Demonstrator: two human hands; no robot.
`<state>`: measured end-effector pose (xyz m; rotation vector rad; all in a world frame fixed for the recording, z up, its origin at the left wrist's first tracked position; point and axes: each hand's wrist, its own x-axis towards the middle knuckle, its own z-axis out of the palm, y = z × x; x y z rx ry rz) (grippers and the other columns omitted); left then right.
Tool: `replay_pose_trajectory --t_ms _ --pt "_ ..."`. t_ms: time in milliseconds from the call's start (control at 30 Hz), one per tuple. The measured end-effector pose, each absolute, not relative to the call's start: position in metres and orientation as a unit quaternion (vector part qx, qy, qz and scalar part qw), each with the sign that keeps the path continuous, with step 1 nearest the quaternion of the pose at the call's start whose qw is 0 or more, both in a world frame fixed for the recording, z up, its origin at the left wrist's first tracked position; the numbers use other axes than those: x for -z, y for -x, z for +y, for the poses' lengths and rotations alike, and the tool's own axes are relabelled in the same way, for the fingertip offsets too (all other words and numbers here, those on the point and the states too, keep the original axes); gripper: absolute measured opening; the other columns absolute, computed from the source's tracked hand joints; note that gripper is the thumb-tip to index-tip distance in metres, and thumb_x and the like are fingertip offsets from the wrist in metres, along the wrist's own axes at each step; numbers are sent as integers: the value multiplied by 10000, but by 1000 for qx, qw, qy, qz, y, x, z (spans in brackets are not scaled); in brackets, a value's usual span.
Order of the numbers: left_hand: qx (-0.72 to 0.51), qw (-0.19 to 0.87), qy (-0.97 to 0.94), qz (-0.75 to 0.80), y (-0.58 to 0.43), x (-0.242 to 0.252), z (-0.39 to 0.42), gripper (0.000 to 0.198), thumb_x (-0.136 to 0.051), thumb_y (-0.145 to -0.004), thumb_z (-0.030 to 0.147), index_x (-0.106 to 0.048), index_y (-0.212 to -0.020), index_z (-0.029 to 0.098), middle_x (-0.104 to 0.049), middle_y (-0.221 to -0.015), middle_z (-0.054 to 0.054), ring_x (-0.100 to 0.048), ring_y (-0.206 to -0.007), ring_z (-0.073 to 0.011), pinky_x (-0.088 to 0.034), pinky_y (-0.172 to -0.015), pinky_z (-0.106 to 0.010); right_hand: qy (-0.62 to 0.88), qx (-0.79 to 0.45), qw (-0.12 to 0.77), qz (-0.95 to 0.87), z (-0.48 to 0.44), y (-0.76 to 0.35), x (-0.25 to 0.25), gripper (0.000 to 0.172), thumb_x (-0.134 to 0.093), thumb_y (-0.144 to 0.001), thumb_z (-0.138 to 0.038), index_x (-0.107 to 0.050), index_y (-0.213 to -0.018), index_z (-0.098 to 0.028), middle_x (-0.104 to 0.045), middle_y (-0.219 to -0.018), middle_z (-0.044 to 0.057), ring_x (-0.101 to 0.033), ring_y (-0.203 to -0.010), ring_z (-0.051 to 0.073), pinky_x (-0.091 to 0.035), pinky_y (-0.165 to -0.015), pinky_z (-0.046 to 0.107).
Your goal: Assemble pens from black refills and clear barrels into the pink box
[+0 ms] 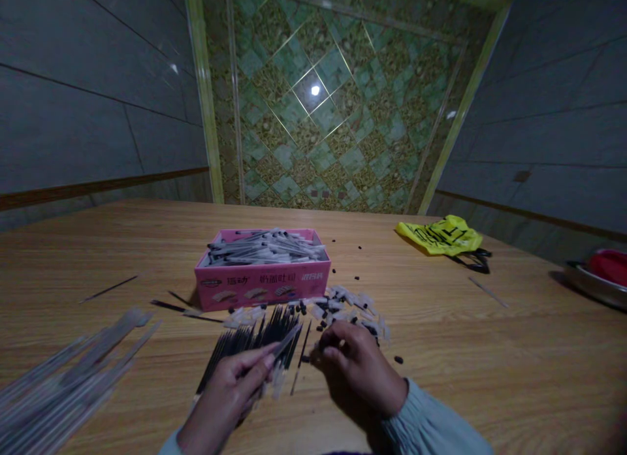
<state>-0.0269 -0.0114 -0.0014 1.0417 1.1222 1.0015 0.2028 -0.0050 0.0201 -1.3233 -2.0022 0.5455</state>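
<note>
A wood-grained tabletop (514, 363) spreads between side walls of grey tile. At the near left lies a loose bundle of long, clear strips (73, 383), blurred toward the edge of view.

At the near middle, the left hand (232, 382) pinches a slim translucent tube (287, 339) between thumb and fingers, its free end pointing far and to the right. To its right, the right hand (360, 363) is low over the table, thumb and fingers curled close together; whether anything is between the fingertips cannot be told. A blue-green cuff (416, 412) rings that wrist.

A row of thin black rods (235, 344) lies side by side under and beyond the left hand, and one dark stick (302, 354) lies apart between the hands. Just beyond the right hand is a scattered heap of short clear pieces (365, 305) mixed with small black plugs (321, 326).

Farther, left of the heap, stands a pink box (264, 286), filled above its rim with pale, dark-tipped tubes (269, 246). On the right are a metal basin (595, 290) with something red (610, 267) in it and, farther off, a crumpled yellow bag (441, 236). A green patterned tile wall (392, 135) closes the far side.
</note>
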Motion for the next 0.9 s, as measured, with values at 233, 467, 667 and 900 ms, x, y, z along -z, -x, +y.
replay_pose_trajectory --t_ms 233,467,667,900 --pt "-422 594 -474 495 30 9 -9 580 -691 -642 529 -692 -1058 123 -537 -570 6 -331 -424 -49 -179 -408 -197 520 -200 336 -759 -9 -192 -12 127 -570 -746 -90 -635 -807 -179 -638 -792 12 -562 -754 155 -383 -661 233" --pt "-417 590 -461 515 28 8 -7 678 -706 -573 582 -687 -1053 103 -516 -540 15 -310 -406 -47 -143 -390 -190 516 -101 254 -812 -4 -187 -14 86 -614 -794 -181 -652 -863 -214 -624 -878 24 -554 -829 167 -376 -693 244" --pt "-418 582 -469 517 28 15 -5 687 -682 -587 601 -680 -1065 108 -531 -539 14 -291 -380 -45 -133 -365 -195 532 -23 243 -811 23 -193 -15 281 -476 -897 -202 -591 -1153 -212 -599 -1172 82 -475 -1081 227 -342 -879 331" --pt "-425 577 -470 515 28 16 -4 627 -684 -613 568 -690 -1043 112 -546 -550 7 -290 -381 -40 -145 -362 -193 501 -20 220 -837 25 -190 -8 150 -552 -838 -172 -651 -944 -210 -648 -1038 32 -499 -966 200 -322 -829 317"
